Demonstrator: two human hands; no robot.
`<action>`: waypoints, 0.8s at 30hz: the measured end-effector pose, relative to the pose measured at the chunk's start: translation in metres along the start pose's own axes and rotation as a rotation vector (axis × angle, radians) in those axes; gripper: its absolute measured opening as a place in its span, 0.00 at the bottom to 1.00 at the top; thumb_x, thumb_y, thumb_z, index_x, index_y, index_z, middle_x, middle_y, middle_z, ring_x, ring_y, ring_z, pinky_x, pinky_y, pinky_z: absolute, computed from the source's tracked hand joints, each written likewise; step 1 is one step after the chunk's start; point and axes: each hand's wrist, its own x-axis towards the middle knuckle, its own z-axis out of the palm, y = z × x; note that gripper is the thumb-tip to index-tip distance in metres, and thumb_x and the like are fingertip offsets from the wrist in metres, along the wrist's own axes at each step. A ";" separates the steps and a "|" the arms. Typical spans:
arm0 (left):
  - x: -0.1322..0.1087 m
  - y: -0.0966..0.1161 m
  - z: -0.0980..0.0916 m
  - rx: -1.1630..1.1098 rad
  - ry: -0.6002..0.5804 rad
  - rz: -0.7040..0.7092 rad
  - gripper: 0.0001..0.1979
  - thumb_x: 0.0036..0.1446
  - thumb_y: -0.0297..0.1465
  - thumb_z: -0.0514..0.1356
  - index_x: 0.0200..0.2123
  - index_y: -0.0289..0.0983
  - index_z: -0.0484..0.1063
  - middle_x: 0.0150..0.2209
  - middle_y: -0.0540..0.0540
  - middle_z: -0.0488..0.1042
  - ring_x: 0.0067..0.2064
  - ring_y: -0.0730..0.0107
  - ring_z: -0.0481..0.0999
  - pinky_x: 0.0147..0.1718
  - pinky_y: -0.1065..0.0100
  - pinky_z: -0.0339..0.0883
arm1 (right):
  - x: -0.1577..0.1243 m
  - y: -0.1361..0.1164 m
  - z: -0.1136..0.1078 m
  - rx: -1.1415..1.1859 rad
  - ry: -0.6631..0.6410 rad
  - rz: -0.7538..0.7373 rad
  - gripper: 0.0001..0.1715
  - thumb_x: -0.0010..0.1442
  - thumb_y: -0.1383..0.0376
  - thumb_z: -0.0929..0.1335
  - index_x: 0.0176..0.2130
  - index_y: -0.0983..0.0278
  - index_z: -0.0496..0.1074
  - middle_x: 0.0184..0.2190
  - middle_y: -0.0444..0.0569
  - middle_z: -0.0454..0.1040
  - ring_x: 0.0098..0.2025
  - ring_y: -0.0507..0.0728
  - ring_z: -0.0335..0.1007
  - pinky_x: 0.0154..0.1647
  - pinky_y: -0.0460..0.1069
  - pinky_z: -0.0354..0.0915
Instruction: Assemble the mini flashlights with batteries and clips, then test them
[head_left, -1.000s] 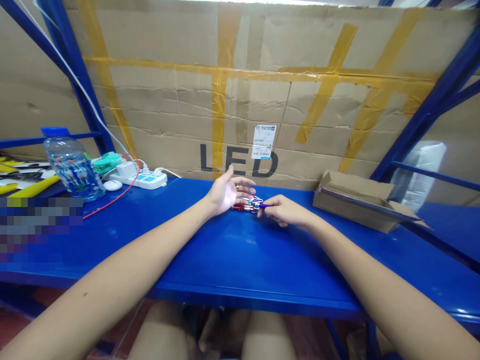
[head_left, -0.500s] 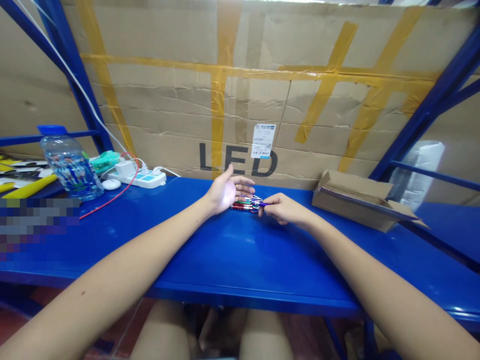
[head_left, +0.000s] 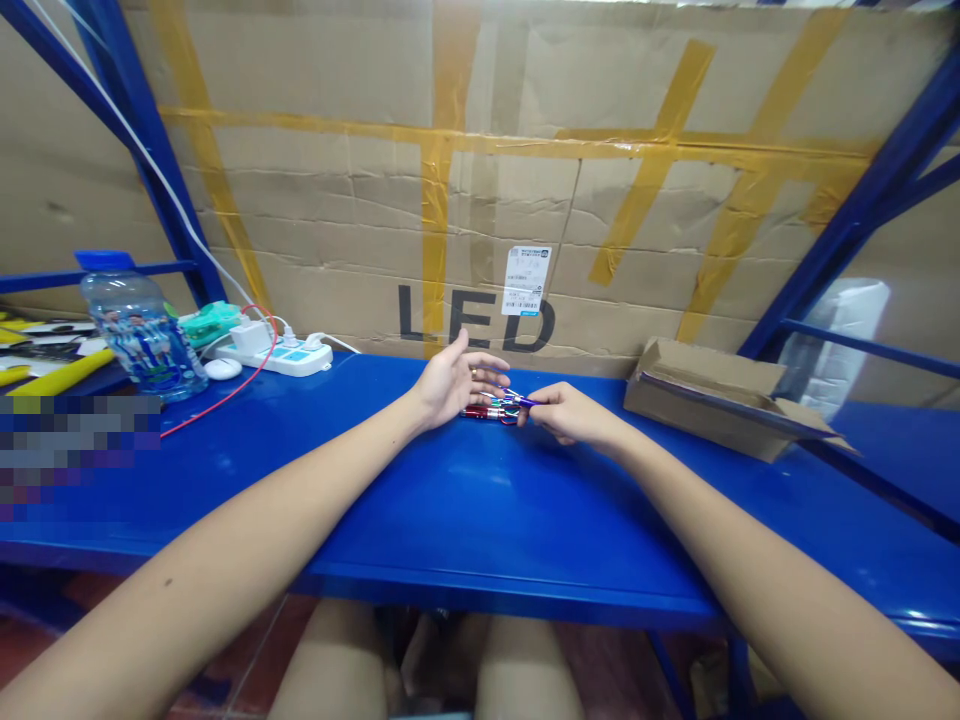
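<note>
On the blue table (head_left: 480, 520) lies a red metallic pen-like item (head_left: 484, 412) with a silver part and a thin metal clip or ring at its right end. My left hand (head_left: 456, 385) is beside and partly over it, palm turned inward, fingers apart. In my right hand (head_left: 553, 410) a purple-blue metallic item (head_left: 517, 399) is pinched between thumb and fingers, its tip pointing left toward my left fingers. Some green shows between the red and purple items; its shape is too small to tell.
An open cardboard box (head_left: 705, 410) sits at the right. A water bottle (head_left: 142, 330), a white power strip (head_left: 289, 355) and a red cable (head_left: 225, 407) are at the left. Behind the table stands a large taped carton (head_left: 360, 230).
My right hand and the purple-blue item have shifted very slightly. My left hand stays in nearly the same place, fingers still apart.
</note>
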 end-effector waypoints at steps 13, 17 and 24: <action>0.001 -0.002 0.001 0.001 0.016 -0.017 0.36 0.60 0.59 0.46 0.38 0.32 0.77 0.35 0.37 0.77 0.37 0.58 0.74 0.40 0.59 0.66 | 0.000 0.002 0.000 -0.055 -0.001 -0.005 0.11 0.49 0.59 0.68 0.28 0.65 0.75 0.14 0.37 0.54 0.16 0.46 0.46 0.14 0.44 0.45; -0.001 0.000 0.003 0.001 0.013 -0.008 0.36 0.60 0.58 0.46 0.38 0.32 0.77 0.34 0.38 0.77 0.37 0.60 0.74 0.39 0.61 0.66 | 0.001 0.002 0.000 -0.067 0.004 -0.003 0.11 0.51 0.59 0.68 0.28 0.65 0.75 0.14 0.36 0.54 0.16 0.46 0.46 0.14 0.45 0.46; -0.002 0.000 0.004 0.011 0.019 -0.010 0.35 0.60 0.58 0.47 0.38 0.32 0.77 0.35 0.39 0.77 0.39 0.59 0.75 0.41 0.61 0.66 | 0.000 0.001 0.000 -0.069 0.017 0.020 0.12 0.50 0.60 0.68 0.30 0.65 0.77 0.14 0.37 0.55 0.16 0.47 0.46 0.14 0.45 0.45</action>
